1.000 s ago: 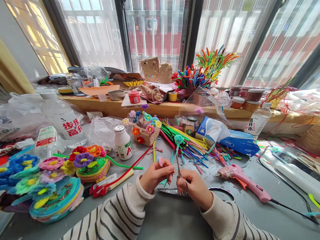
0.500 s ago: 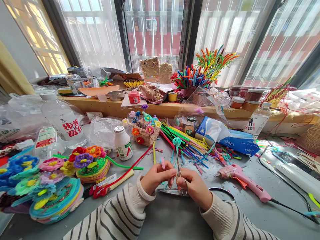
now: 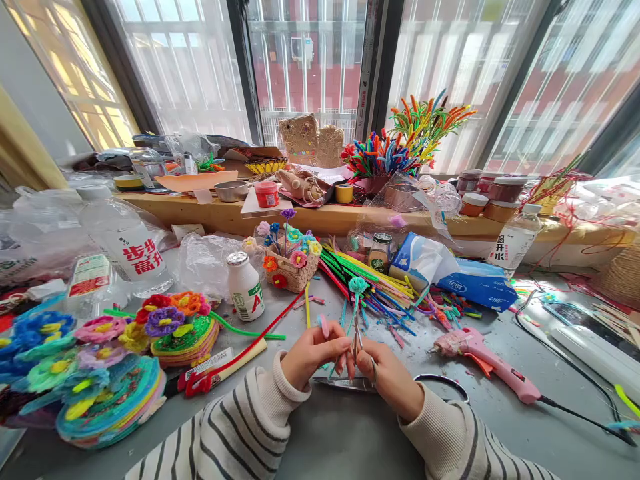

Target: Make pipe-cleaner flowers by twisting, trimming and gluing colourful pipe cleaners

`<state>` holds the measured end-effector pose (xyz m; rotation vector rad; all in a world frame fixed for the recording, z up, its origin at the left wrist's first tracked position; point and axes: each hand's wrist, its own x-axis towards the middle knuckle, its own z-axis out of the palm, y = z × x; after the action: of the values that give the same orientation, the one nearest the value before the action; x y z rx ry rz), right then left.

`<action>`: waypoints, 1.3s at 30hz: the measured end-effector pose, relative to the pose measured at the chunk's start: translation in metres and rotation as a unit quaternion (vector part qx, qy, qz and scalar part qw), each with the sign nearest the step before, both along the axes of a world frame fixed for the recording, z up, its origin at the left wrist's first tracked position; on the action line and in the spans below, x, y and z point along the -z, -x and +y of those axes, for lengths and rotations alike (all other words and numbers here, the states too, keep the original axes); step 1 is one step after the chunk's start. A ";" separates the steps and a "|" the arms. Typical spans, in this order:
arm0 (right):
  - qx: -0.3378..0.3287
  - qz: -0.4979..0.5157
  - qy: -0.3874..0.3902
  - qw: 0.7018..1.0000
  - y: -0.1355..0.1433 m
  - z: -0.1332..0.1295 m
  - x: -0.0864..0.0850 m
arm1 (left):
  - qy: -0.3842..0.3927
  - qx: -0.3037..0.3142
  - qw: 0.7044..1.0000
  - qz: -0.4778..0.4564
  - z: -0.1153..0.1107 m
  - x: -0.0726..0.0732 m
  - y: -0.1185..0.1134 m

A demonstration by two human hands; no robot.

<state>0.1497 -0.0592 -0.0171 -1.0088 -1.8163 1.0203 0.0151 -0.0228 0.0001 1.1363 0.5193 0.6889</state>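
Observation:
My left hand is closed, its fingertips pinching the thin stem of a teal pipe-cleaner flower, whose head points up. A small pink piece sticks up by the left fingers. In my right hand are small silver scissors, blades upward against the stem; a finger loop shows at the thumb. Both hands nearly touch. Beneath them lies a larger pair of scissors with a dark handle loop, partly hidden by the hands.
Loose pipe cleaners spread behind the hands, beside a small basket of flowers. A white bottle stands at left, near decorated flower cakes. On the right lie a pink glue gun with its cord and a blue tissue pack.
The teal flower head has shifted slightly right and down. The scissor blades look more upright and closer together. Both hands stay nearly in place.

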 end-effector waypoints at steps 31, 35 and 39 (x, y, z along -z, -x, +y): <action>0.100 -0.024 0.015 0.995 -0.005 0.001 0.002 | -0.024 0.039 0.998 0.041 0.001 0.002 0.001; 0.139 -0.022 0.018 0.990 -0.003 0.000 0.002 | 0.014 0.021 0.999 0.034 0.001 0.002 0.001; 0.153 -0.020 0.030 0.988 -0.002 0.000 0.002 | 0.038 0.008 0.999 0.019 0.001 0.002 0.000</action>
<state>0.1514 -0.0588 -0.0189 -1.3049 -1.6067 0.8742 0.0146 -0.0223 -0.0018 1.0822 0.5647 0.6299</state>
